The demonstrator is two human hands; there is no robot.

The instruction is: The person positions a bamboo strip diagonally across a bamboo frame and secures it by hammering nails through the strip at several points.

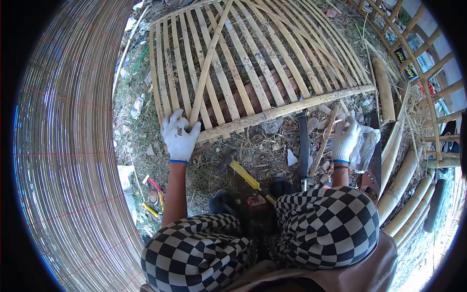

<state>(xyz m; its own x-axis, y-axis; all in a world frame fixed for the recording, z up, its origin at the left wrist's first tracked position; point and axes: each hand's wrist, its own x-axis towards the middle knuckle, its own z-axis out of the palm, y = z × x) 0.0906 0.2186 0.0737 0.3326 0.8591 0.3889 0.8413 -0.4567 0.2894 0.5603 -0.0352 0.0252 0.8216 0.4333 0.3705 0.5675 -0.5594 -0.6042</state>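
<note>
A flat lattice of split bamboo slats [243, 73] lies on the ground in front of me. My left hand [179, 137], in a white glove, grips the near left corner of the lattice where a diagonal slat meets the cross rail [292, 108]. My right hand [345, 138], also in a white glove, rests low at the right, fingers closed around the lower end of a thin bamboo stick [325, 141] beside a crumpled clear plastic bag [366, 146]. My knees in black-and-white checked trousers [321, 228] fill the bottom of the view.
A hammer with a yellow handle [241, 170] lies on the dirt between my hands. A long dark blade [304, 146] lies near the right hand. Whole bamboo poles [401, 180] are stacked at the right. A curved bamboo mat wall [63, 146] fills the left. Pliers [154, 192] lie at the left.
</note>
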